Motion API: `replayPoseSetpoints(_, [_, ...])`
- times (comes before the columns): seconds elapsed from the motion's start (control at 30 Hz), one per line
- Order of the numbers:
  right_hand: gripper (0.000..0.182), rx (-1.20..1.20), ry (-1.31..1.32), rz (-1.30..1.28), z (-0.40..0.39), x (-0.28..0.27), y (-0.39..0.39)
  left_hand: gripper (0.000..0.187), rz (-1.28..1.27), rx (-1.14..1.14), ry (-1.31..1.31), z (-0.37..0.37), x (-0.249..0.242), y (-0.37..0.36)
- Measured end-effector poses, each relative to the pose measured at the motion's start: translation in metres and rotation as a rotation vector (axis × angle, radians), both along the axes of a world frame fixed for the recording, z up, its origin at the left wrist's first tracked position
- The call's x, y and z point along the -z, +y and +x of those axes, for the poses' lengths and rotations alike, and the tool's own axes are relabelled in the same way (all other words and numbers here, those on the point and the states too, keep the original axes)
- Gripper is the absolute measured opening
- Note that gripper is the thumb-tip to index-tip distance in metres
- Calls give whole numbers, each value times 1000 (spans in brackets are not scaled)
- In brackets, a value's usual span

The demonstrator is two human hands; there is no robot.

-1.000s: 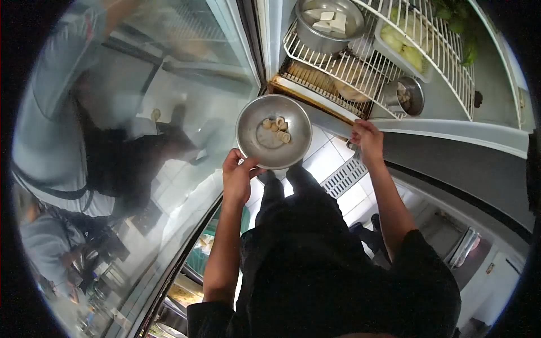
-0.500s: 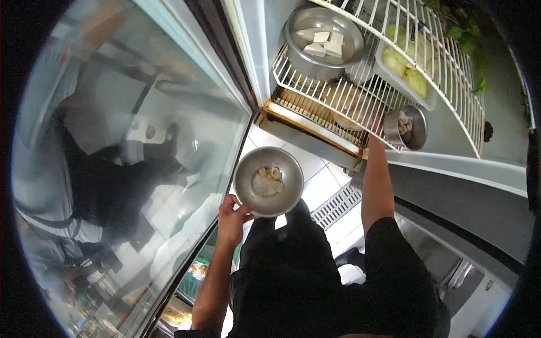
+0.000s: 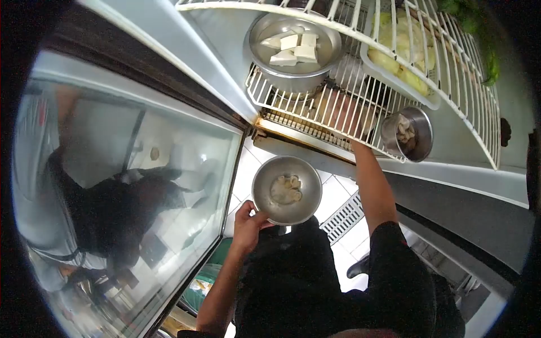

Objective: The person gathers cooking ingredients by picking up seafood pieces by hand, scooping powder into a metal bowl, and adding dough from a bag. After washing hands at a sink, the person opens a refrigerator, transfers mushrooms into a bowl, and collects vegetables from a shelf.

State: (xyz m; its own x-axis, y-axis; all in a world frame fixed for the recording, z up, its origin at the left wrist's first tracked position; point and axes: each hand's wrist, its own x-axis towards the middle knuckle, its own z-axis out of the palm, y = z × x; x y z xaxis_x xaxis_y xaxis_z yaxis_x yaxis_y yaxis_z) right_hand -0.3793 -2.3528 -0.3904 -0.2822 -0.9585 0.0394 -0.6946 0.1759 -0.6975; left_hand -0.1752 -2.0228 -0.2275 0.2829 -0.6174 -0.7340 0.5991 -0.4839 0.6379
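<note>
My left hand [image 3: 251,226] grips the near-left rim of a round metal bowl [image 3: 272,207], thumb over the edge. A few small pale, rounded pieces [image 3: 291,182] sit in the bottom of this bowl. My right forearm [image 3: 373,188] reaches into the open fridge below a white wire shelf [image 3: 315,123]. The shelf wires cover my right hand [image 3: 348,121], and its fingers are hidden. Beside that arm, a small metal bowl [image 3: 429,135] with pale pieces of food rests on the shelf. A larger metal pot [image 3: 293,83] holds white blocks in liquid.
On the right part of the shelf stands a clear plastic tub [image 3: 369,56] of pale green vegetables. Another wire rack [image 3: 451,93] curves above it, with leafy greens [image 3: 491,65] at the far right. The glass door [image 3: 186,152] hangs open on my left. A floor drain grate [image 3: 342,218] lies below.
My view has shifted, and the held bowl sits further right in it. My right arm reaches deeper beneath the shelf, more to the left. The left hand keeps its hold on the bowl.
</note>
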Motion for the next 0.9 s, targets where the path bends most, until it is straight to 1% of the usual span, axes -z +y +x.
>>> replayPoseSetpoints(0.13, [18,84,-188,-3,-43,-3,-3,13,26,17,-11,-3,0,-13])
replayPoseSetpoints(0.3, [18,133,-311,10,-64,5,-17,12,63,33,-26,-4,2,-23])
replayPoseSetpoints(0.4, [18,156,-360,12,-68,8,-23,15,55,42,-49,-2,6,-22])
replayPoseSetpoints(0.5, [19,169,-406,11,-70,10,-24,13,101,58,-73,0,4,-26])
replayPoseSetpoints(0.53, [19,176,-419,8,-71,11,-24,15,96,50,-69,-1,3,-27])
replayPoseSetpoints(0.63, [19,179,-458,9,-71,12,-23,14,53,66,-71,1,3,-27])
replayPoseSetpoints(0.73, [19,189,-503,8,-70,11,-24,12,76,50,-92,-1,0,-30])
replayPoseSetpoints(0.9, [20,228,-659,10,-70,9,-21,11,101,77,-88,2,-2,-28])
